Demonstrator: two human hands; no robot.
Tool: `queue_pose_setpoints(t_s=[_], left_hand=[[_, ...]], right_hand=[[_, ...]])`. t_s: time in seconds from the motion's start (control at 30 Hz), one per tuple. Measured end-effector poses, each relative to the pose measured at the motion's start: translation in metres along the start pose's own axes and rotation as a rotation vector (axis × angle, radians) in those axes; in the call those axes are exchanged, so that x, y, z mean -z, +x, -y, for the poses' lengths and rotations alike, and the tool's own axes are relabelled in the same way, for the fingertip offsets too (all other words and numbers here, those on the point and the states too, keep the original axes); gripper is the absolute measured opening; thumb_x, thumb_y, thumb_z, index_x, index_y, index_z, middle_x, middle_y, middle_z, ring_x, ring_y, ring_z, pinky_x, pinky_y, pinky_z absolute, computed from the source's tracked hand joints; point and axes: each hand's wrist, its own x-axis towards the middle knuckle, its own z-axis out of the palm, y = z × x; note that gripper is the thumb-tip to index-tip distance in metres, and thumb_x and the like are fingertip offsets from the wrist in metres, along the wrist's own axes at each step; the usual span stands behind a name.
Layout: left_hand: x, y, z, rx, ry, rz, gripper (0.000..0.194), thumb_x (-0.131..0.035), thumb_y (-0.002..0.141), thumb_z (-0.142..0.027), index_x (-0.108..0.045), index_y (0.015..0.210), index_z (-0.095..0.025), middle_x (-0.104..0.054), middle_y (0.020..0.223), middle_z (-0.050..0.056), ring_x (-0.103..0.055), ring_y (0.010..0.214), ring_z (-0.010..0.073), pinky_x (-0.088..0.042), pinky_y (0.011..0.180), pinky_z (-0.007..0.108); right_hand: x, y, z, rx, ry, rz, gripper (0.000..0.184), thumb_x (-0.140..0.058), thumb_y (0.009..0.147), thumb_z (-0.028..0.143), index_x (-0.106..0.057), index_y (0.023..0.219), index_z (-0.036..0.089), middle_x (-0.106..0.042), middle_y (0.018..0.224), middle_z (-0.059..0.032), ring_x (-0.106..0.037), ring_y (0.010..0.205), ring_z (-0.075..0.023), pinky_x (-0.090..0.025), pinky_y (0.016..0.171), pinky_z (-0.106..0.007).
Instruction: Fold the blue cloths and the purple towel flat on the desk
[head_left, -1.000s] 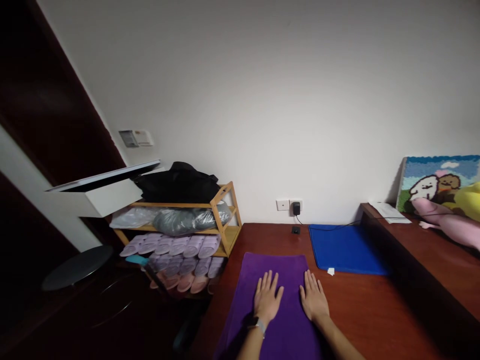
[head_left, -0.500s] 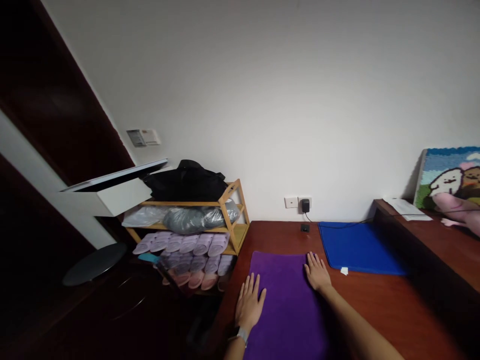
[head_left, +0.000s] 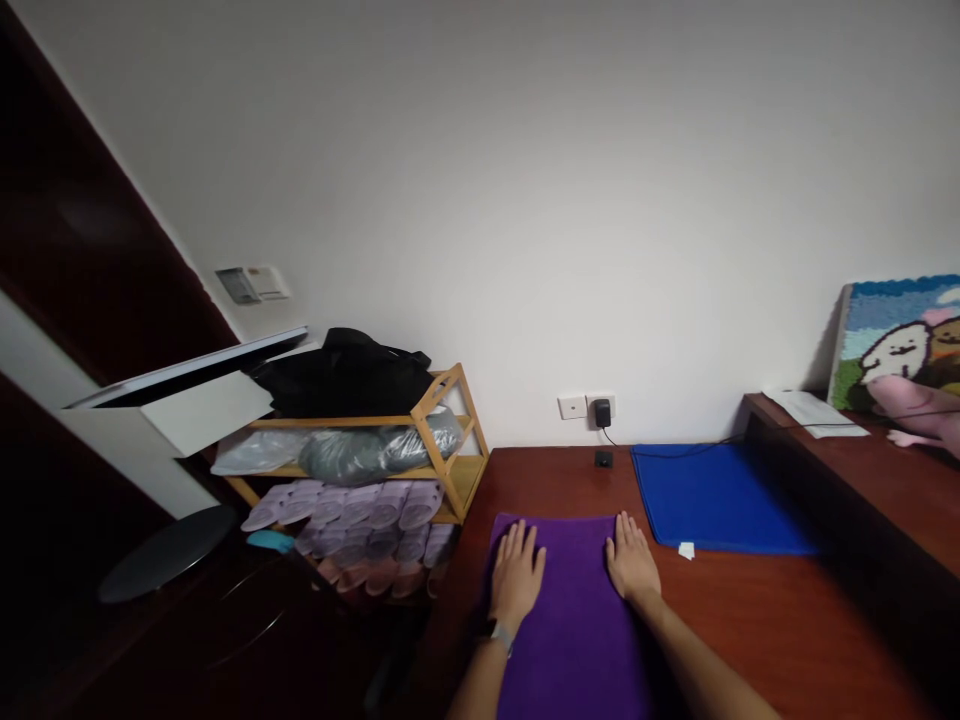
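Observation:
A purple cloth [head_left: 574,620] lies spread flat on the reddish-brown table [head_left: 544,480], its near end running out of the bottom of the view. My left hand [head_left: 516,575] rests flat near its far left corner, fingers stretched forward. On the right edge, by the far right corner, lies my right hand [head_left: 632,560], palm down with fingers extended. Neither hand grips anything. To the right of my right hand, a blue cloth [head_left: 720,500] lies flat with a small white tag [head_left: 686,550] at its near edge.
Left of the table stands a wooden rack [head_left: 442,430] with a black bag [head_left: 345,375], plastic-wrapped items and rows of slippers [head_left: 337,505]. A black charger [head_left: 602,412] is plugged in at the wall, its cable crossing the blue cloth. A raised ledge [head_left: 885,460] borders the right.
My left hand has slid forward and inward along the left edge of the purple cloth to near its far corner. My right hand stays by the far right corner. The view has shifted slightly.

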Motion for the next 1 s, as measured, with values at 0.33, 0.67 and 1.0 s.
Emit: queue_pose_setpoints(t_s=[0.33,0.67,1.0], left_hand=[[-0.039,0.035,-0.012,0.076,-0.055,0.177,0.063,-0.030,0.102,-0.055,-0.036,0.159,-0.029,-0.028,0.168,0.005,-0.022,0.155,0.0300,-0.018,0.126,0.053],[-0.035,0.027,0.071,0.200,0.023,0.123,0.067,-0.029,0.102,-0.056,-0.036,0.158,-0.020,-0.032,0.166,0.010,-0.027,0.154,0.0280,-0.020,0.125,0.047],[-0.024,0.058,0.044,0.074,0.016,0.047,0.066,-0.025,0.103,-0.052,-0.047,0.152,-0.014,-0.037,0.164,0.012,-0.023,0.155,0.0279,-0.016,0.126,0.046]], right_hand=[[-0.002,0.000,-0.003,-0.002,0.003,-0.001,0.070,-0.018,0.101,0.037,-0.020,0.159,-0.002,-0.019,0.168,-0.0145,-0.015,0.156,-0.0247,-0.012,0.126,-0.037],[-0.006,0.001,-0.005,-0.014,-0.049,-0.004,0.070,-0.018,0.102,0.039,-0.019,0.159,-0.001,-0.019,0.168,-0.0145,-0.014,0.156,-0.0256,-0.009,0.127,-0.036],[-0.002,0.001,-0.003,-0.008,0.016,0.001,0.070,-0.018,0.101,0.038,-0.020,0.159,-0.001,-0.016,0.168,-0.0137,-0.011,0.156,-0.0249,-0.011,0.127,-0.038]])
